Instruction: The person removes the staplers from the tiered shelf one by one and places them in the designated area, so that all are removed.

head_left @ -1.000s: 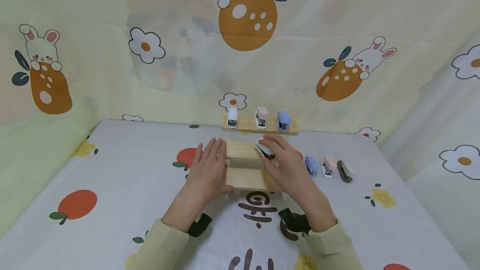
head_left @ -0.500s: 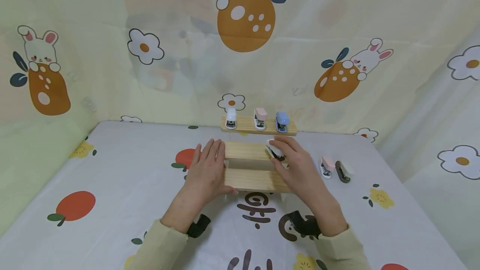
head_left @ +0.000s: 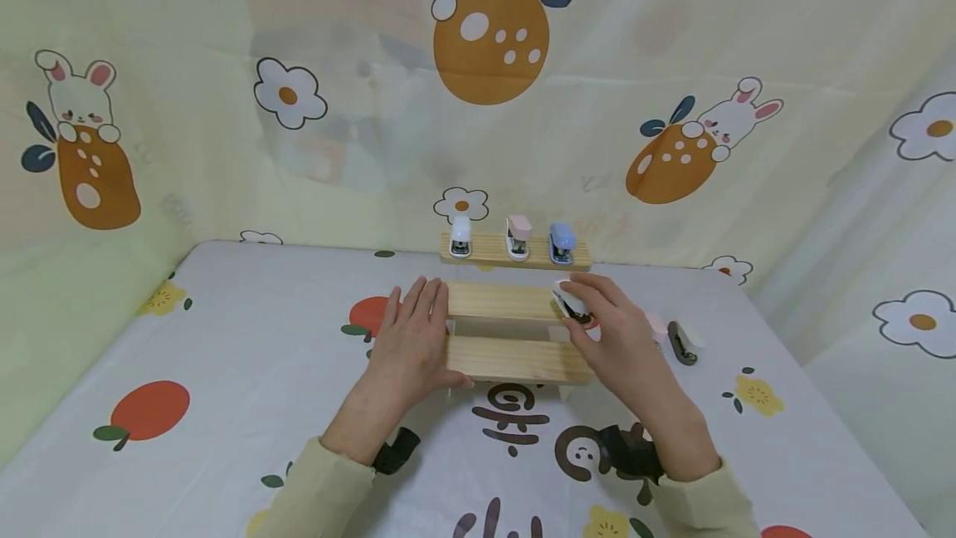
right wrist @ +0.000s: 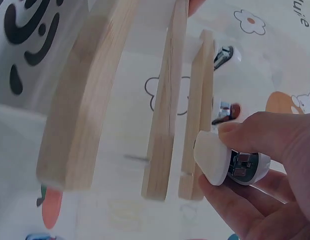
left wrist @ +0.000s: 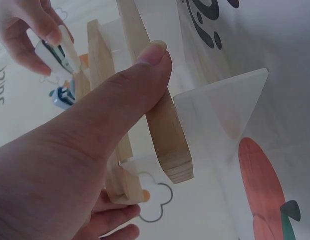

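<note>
Straight-fingered, our left hand (head_left: 413, 343) rests against the left end of the wooden rack (head_left: 515, 359), likely steadying it; our right hand (head_left: 621, 340) pinches the white stapler (right wrist: 213, 159) at the middle plank's (head_left: 496, 302) right end, seemingly for control.

1. Place: curtained recording booth, by appearance; home or lab, I cannot tell.
2. Bunny-print curtain (head_left: 343, 15) rises behind my tabletop's (head_left: 261, 339) far edge; further drapes (head_left: 836, 222) along left and right edges.
3. Tabletop wears fruit-print cloth (head_left: 217, 488).
4. Black camera mounts (head_left: 396, 451) on my wrists (head_left: 354, 426).
</note>
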### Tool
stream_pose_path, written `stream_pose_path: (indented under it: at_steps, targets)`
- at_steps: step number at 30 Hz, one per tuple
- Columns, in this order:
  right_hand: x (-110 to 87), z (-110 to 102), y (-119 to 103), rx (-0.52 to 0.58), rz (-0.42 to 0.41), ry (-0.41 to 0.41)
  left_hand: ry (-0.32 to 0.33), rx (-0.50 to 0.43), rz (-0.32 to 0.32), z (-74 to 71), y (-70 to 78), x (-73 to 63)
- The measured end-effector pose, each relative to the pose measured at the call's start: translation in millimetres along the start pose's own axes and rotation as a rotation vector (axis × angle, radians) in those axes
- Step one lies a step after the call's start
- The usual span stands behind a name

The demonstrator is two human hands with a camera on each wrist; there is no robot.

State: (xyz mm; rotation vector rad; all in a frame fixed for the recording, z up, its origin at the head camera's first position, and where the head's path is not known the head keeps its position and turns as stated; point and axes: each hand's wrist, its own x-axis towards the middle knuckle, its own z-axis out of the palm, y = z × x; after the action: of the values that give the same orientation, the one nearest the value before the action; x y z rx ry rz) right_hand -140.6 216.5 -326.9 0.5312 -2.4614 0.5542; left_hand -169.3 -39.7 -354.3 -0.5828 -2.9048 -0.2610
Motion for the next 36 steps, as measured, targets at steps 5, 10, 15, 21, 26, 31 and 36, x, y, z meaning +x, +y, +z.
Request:
stream_pose_path:
  at_steps: [5,10,15,21,26,31,36]
  targets:
    - [-5.7,-6,6,-0.015,0.009,0.003,0.003,-0.005,0.004,0.5,-1.2,-0.1]
    - [-10.3,-11,12,-0.013,0.04,0.007,0.008,-0.006,0.003,-0.1,-1.9,-0.9]
    - [-12.8,-18,16,-0.009,0.065,0.01,0.01,-0.002,-0.002,0.1,-2.5,-0.6]
    - [-17.0,-24,23,-0.024,0.092,0.016,-0.002,0.0,-0.004,-1.1,-2.1,-0.2]
    - [-22.1,-27,26,-0.026,0.139,-0.009,-0.011,-0.003,-0.006,-1.2,-1.2,0.4]
    - [-29.1,-29,32,-0.041,0.184,-0.043,-0.018,-0.006,-0.011,-0.2,-0.6,1.1]
    - [-33.7,-29,38,-0.067,0.193,-0.057,-0.022,-0.019,-0.011,-0.3,-0.3,1.0]
